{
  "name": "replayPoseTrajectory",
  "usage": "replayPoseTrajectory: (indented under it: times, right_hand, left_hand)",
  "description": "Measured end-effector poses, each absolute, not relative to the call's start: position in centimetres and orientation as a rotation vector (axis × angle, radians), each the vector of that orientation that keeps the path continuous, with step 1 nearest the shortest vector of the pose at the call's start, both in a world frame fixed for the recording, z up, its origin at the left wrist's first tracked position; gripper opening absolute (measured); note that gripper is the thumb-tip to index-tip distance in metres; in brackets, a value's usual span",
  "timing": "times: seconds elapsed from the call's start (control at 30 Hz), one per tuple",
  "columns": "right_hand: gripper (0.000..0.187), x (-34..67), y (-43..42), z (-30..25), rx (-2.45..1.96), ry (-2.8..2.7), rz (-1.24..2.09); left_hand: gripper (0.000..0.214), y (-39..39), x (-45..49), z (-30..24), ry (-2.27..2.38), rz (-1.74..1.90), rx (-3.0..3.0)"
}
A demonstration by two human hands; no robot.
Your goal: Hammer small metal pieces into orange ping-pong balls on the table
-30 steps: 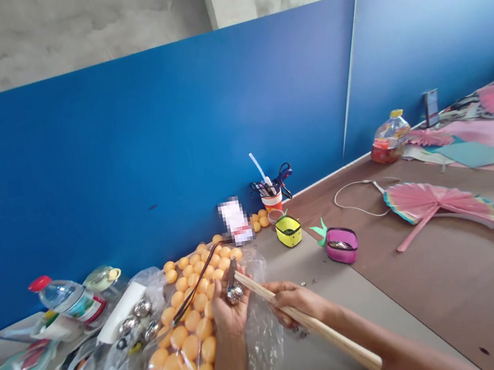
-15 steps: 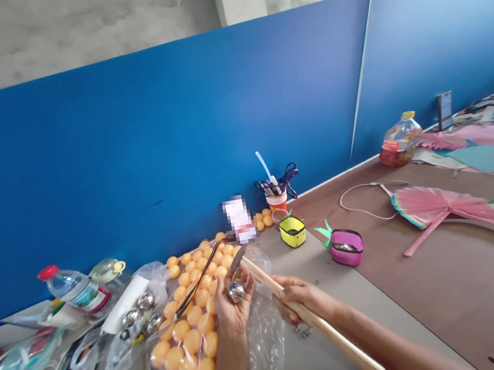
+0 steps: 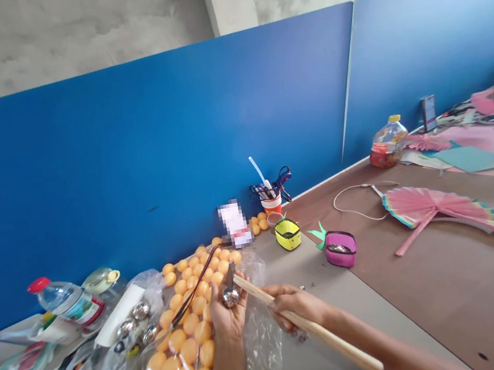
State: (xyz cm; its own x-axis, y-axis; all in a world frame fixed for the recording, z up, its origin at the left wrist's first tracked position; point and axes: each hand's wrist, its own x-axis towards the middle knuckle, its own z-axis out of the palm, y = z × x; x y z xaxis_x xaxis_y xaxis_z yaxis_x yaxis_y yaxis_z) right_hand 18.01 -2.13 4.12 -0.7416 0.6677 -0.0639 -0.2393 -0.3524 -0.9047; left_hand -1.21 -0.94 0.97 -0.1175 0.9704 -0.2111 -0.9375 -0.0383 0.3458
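My left hand (image 3: 228, 316) is raised palm up, its fingers curled round a shiny silver ball (image 3: 230, 297) with a dark cord running off to the left. My right hand (image 3: 294, 305) grips a long pale wooden stick (image 3: 311, 328). The stick's far tip meets the silver ball at a small metal piece. Under both hands lies a clear plastic bag (image 3: 260, 345) beside a heap of orange balls (image 3: 191, 306).
More silver balls (image 3: 133, 328) and a water bottle (image 3: 66, 301) lie left. A yellow box (image 3: 288, 234), a pink box (image 3: 341, 248), a cup of pens (image 3: 271, 197), a pink paper fan (image 3: 438, 208), a white cable and an oil bottle (image 3: 385, 141) are right. A blue partition (image 3: 152, 150) backs the table.
The hands hold the ball and stick in nearly the same pose; the stick tip and metal piece shifted slightly against the ball. The view swung a little sideways and back.
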Motion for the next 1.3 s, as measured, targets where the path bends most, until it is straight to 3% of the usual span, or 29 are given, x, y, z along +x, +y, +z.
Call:
replayPoseTrajectory:
  times: [0.1, 0.33, 0.7, 0.8, 0.93, 1.1, 1.23, 1.3]
  right_hand:
    - [0.063, 18.2, -2.2, 4.3, -0.496, -1.249, 2.076]
    - [0.061, 17.6, -1.9, 3.7, -0.738, -1.329, 2.068]
    - [0.061, 18.3, -1.5, 3.6, -0.439, -1.114, 2.055]
    - [0.059, 18.3, -1.4, 3.5, -0.394, -1.078, 2.072]
    - [0.057, 18.4, -1.6, 3.6, -0.344, -1.116, 2.089]
    - [0.059, 18.5, -1.5, 3.5, -0.314, -1.123, 2.095]
    - [0.059, 18.4, -1.4, 3.4, -0.308, -1.115, 2.074]
    - [0.059, 18.6, -1.4, 3.7, -0.309, -1.124, 2.058]
  left_hand:
    - [0.036, -0.9, -1.2, 0.9, 0.465, 1.604, 0.119]
    - [0.033, -0.7, -0.9, 1.6, 0.658, 1.678, 0.072]
    - [0.044, -1.2, -0.7, 2.4, 0.566, 1.509, 0.127]
    - [0.037, -1.2, -0.4, 2.8, 0.579, 1.523, 0.149]
    - [0.011, -1.1, -0.1, 3.0, 0.558, 1.579, 0.139]
    - [0.035, -0.9, 0.1, 2.5, 0.512, 1.575, 0.241]
    - [0.011, -0.9, 0.2, 2.3, 0.597, 1.539, 0.222]
    - [0.010, -0.9, 0.2, 2.3, 0.630, 1.487, 0.223]
